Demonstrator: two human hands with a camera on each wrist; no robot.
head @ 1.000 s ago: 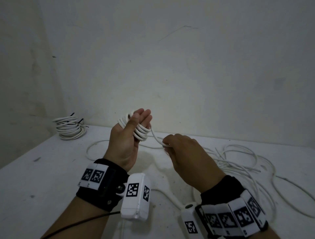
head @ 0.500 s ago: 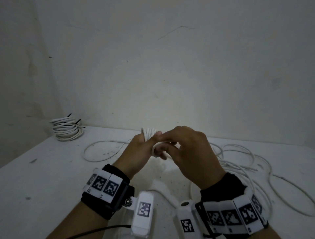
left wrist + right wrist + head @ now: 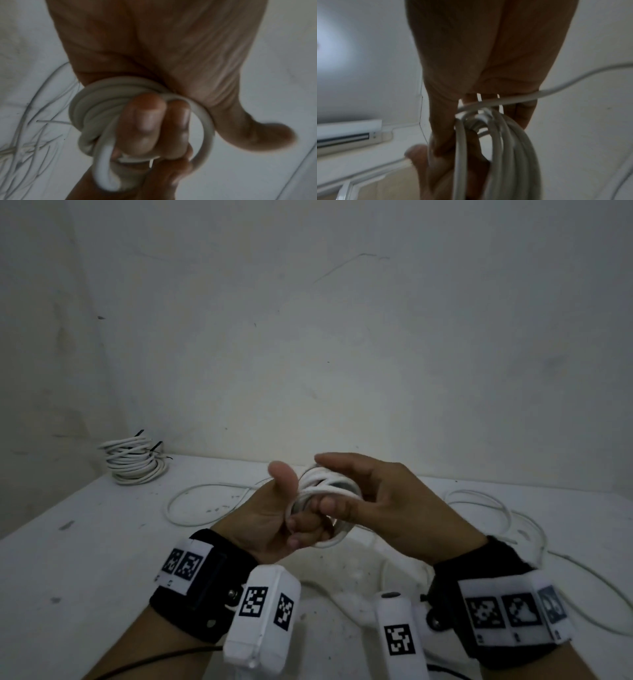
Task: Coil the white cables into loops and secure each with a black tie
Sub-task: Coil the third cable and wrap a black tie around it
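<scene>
White table (image 3: 85,542) w/ dirty spots and a grey-white wall behind, that's what I see from the head cam. Both wrist cams are blurry and dim, so small bits are hard to tell. My left hand (image 3: 270,522) hides part of the coil (image 3: 325,491), and I can't see where the wire's loose end is. No black tie shows on this coil as far as I can tell. The coil is a small bunch of white rings, held up over the table between both hands, near the middle. Left fingers (image 3: 145,121) are curled through the rings, gripping them, thumb sticking up and free. My right hand (image 3: 387,508) wraps round the coil from the other side, finger on top and thumb below, pinching the rings; in the right wrist cam the rings (image 3: 496,155) hang by the fingers and one strand (image 3: 556,89) runs off to the side. Far left, by the wall, sits a done bundle (image 3: 132,460) w/ black ties (image 3: 154,446) poking out. Loose white cable (image 3: 496,508) lies in messy loops on the table behind and right of my hands, and one more loop (image 3: 191,501) lies left of them. Wrist bands and cam boxes block the near part of the table.
</scene>
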